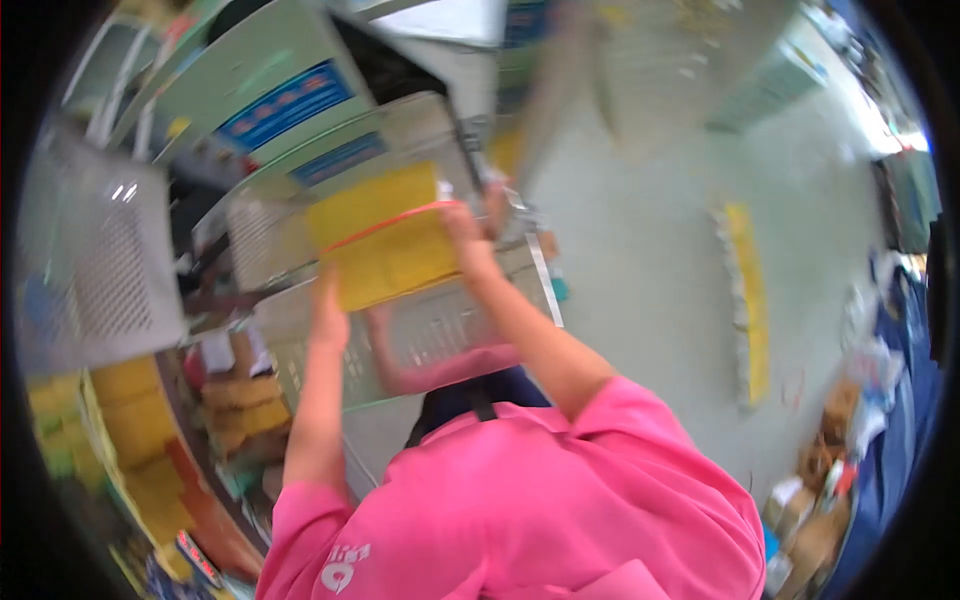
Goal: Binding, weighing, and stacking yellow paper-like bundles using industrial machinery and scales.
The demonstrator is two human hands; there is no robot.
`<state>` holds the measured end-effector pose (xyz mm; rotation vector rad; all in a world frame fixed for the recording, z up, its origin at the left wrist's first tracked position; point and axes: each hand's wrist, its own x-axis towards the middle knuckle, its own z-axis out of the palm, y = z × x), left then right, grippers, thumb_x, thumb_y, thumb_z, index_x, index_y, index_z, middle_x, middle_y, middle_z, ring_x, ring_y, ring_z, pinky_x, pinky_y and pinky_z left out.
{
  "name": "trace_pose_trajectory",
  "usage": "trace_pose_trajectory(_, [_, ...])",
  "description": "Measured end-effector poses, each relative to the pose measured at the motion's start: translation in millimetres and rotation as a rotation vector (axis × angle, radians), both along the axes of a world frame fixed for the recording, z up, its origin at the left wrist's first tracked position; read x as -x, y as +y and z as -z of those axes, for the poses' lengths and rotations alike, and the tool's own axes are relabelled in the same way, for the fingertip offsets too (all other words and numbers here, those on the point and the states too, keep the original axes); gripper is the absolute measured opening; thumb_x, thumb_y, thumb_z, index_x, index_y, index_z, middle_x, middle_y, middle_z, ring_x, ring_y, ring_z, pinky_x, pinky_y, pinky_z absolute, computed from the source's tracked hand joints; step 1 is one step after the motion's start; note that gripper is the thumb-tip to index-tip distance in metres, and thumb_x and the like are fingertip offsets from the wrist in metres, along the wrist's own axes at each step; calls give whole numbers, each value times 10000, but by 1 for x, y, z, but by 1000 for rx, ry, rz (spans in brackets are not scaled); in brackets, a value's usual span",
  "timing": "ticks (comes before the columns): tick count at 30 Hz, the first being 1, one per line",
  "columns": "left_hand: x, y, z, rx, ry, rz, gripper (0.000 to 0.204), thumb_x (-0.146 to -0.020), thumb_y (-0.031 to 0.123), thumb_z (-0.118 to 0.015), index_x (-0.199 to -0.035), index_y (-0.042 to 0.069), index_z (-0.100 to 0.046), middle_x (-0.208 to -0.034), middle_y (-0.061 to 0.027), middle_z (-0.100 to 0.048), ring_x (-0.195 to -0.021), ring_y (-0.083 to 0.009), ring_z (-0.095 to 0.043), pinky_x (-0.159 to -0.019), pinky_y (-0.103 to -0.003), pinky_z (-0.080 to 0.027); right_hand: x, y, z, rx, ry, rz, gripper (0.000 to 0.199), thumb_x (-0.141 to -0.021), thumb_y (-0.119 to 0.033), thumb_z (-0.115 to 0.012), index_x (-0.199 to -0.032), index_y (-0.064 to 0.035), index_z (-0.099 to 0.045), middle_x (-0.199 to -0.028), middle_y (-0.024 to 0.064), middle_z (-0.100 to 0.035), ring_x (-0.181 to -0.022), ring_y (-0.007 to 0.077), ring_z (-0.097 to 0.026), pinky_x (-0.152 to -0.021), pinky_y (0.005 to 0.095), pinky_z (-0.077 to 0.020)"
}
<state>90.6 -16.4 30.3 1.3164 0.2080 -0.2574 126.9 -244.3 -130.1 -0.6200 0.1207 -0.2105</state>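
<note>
Between my two hands is a flat yellow bundle that looks like stacked paper (400, 262), with a thin red strip across it. My left hand (328, 308) grips its left edge, and my right hand (466, 243) closes on its right edge. The bundle is over the shiny metal tabletop (430, 335) of a machine, which mirrors my arm and pink sleeve. Another yellow area lies beyond the red strip; I cannot tell whether it is more paper or a reflection. Blur hides the fingertips.
Behind the tabletop rises a pale green machine panel with a blue label (285, 105). A perforated grey metal tray (115, 250) stands at left, above yellow stacks (130, 400). A long yellow stack (745, 305) lies on the floor at right. Boxes and bags line a blue cover (900, 370).
</note>
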Motion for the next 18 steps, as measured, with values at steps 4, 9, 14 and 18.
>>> trace_pose_trajectory(4, [61,50,-7,-326,-23,-190,572,-983,421,-504,-1347,-20,-491,-1299,-88,-562,-1160,-169,-514,-1016,-325,-382,52,31,-136,1053,288,-258,371,-934,-342,-557,-1165,-58,-618,-979,148,-679,-895,318,-645,-758,390,-503])
trace_pose_trajectory(9, [105,101,-27,-667,41,-95,545,-985,438,-488,-1267,-24,-553,-1219,-115,-612,-1055,-185,-587,-932,-331,-449,89,14,-167,1293,417,-379,377,-928,-367,-566,-975,-9,-677,-794,126,-682,-745,207,-647,-711,362,-496])
trace_pose_trajectory(14, [81,148,13,-37,174,-301,516,-999,458,-431,-1194,2,-573,-1185,-105,-621,-1075,-230,-595,-926,-389,-451,89,16,-144,861,491,-179,334,-956,-320,-528,-965,-23,-681,-862,77,-673,-789,123,-606,-719,303,-479])
trace_pose_trajectory(18, [50,116,36,81,162,-80,523,-994,413,-454,-1325,10,-496,-1246,-113,-597,-1138,-250,-576,-954,-375,-473,76,57,-89,620,470,-103,267,-970,-269,-508,-1069,-67,-652,-1051,64,-639,-996,157,-561,-890,339,-451])
